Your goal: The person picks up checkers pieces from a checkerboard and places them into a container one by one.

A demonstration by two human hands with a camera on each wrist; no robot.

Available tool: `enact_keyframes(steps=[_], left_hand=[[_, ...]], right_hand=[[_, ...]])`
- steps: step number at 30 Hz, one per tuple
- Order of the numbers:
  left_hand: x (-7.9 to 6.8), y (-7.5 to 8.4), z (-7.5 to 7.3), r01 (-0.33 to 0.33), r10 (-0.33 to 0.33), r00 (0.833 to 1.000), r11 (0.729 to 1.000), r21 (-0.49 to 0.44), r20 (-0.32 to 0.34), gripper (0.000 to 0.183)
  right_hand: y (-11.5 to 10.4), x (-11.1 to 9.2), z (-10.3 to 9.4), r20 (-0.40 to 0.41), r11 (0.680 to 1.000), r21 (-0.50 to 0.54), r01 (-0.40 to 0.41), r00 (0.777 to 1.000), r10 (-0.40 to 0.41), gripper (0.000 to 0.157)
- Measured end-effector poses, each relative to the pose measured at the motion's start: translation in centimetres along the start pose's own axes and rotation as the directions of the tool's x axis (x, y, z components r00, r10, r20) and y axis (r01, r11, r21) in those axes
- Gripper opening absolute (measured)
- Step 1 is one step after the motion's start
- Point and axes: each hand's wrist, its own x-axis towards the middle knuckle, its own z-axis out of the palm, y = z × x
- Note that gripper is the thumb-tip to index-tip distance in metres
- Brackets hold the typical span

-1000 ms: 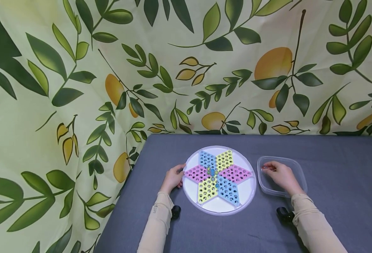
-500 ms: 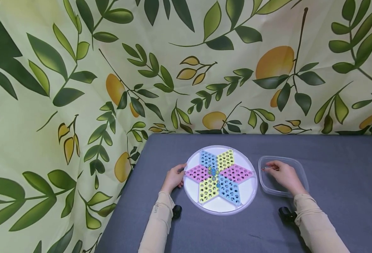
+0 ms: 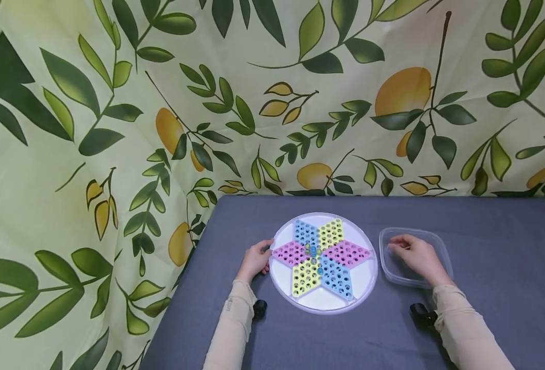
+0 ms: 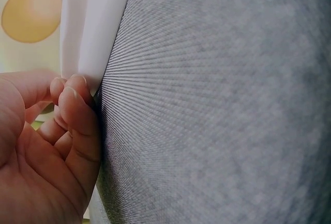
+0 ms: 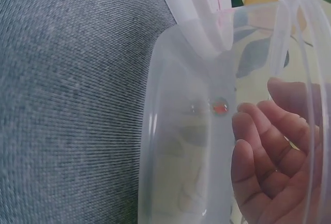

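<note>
A round white Chinese checkers board with a blue, yellow and pink star lies on the table. Several glass marbles sit in the holes around its centre. My left hand holds the board's left edge; in the left wrist view its thumb and fingertips meet at the white rim. Over the clear plastic container is my right hand, its fingers loosely bent with nothing between them. Seen through the container wall in the right wrist view, a clear marble with a red core is inside, apart from the fingertips.
A grey cloth covers the table. The container stands just right of the board, with a narrow gap between them. A leaf-and-fruit printed curtain hangs behind the table and along its left side.
The right fingers pinched a small reddish marble over the container; now they have let it go and it is in the container. The left hand stays at the board's edge.
</note>
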Motion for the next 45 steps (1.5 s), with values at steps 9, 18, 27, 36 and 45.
enact_keyframes(steps=[9, 18, 27, 36, 45], left_hand=[[0.2, -0.1, 0.2, -0.002, 0.002, 1.000, 1.000, -0.007, 0.009, 0.038], [0.2, -0.1, 0.0, 0.015, -0.015, 1.000, 1.000, -0.007, 0.009, 0.038], [0.0, 0.0, 0.0, 0.009, -0.009, 1.000, 1.000, -0.009, 0.000, 0.038], [0.1, 0.0, 0.0, 0.002, -0.002, 1.000, 1.000, -0.008, 0.000, 0.037], [0.0, 0.1, 0.0, -0.003, 0.003, 1.000, 1.000, -0.002, -0.004, 0.039]], right_hand=[[-0.3, -0.5, -0.4, -0.014, 1.000, 0.016, -0.002, 1.000, 0.002, 0.037], [-2.1, -0.8, -0.7, -0.048, 0.999, 0.038, 0.008, 0.999, -0.006, 0.045], [-4.7, -1.5, -0.2, -0.137, 0.991, 0.089, 0.097, 0.987, -0.084, 0.037], [-6.7, -1.4, 2.7, -0.103, 0.976, 0.143, 0.166, 0.983, -0.152, 0.028], [-8.4, -1.6, 6.1, -0.047, 0.955, 0.212, 0.208, 0.978, -0.203, 0.023]])
